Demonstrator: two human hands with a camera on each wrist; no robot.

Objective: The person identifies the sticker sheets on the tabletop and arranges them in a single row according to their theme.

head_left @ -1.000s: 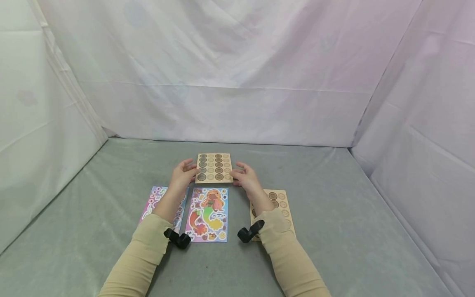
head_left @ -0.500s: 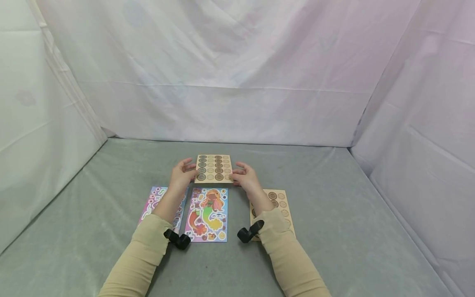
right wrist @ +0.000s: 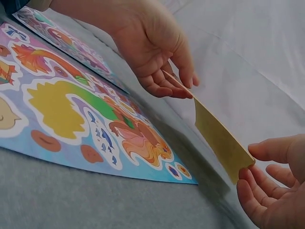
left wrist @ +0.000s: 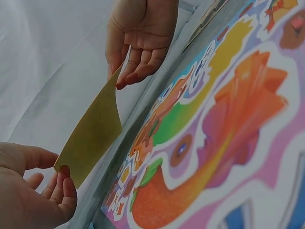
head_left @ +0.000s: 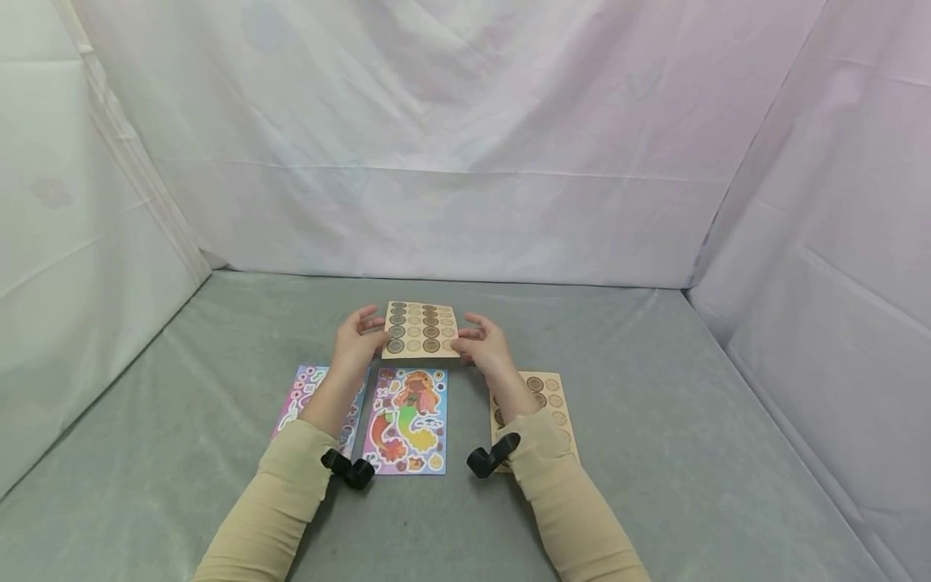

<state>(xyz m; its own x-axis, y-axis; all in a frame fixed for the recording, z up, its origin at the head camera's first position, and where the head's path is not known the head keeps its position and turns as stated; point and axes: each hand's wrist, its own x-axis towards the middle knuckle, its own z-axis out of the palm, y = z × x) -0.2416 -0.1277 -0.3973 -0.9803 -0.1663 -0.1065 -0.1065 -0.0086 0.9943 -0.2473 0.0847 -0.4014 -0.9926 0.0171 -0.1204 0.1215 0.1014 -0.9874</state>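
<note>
Between my two hands is a tan sticker sheet [head_left: 422, 330] printed with rows of round brown and cream seals. My left hand [head_left: 355, 338] pinches its left edge between thumb and fingers, and my right hand [head_left: 486, 346] pinches the right edge the same way. Both wrist views show the sheet's plain yellowish underside [left wrist: 95, 131], held above the table and slightly bowed. Just nearer than it lies a mermaid sticker sheet [head_left: 409, 420] in pink, purple and blue, seen large in the right wrist view.
A second colourful sticker sheet [head_left: 305, 392] lies partly under my left forearm. Another tan seal sheet [head_left: 553, 400] is partly hidden by my right wrist. The grey cloth-covered table [head_left: 691, 436] meets white fabric walls [head_left: 451, 218] at the back and sides.
The held sheet has tilted a little, its right side shifting slightly right and up with my right hand. My left hand stays nearly in place. The sheets on the table have not moved.
</note>
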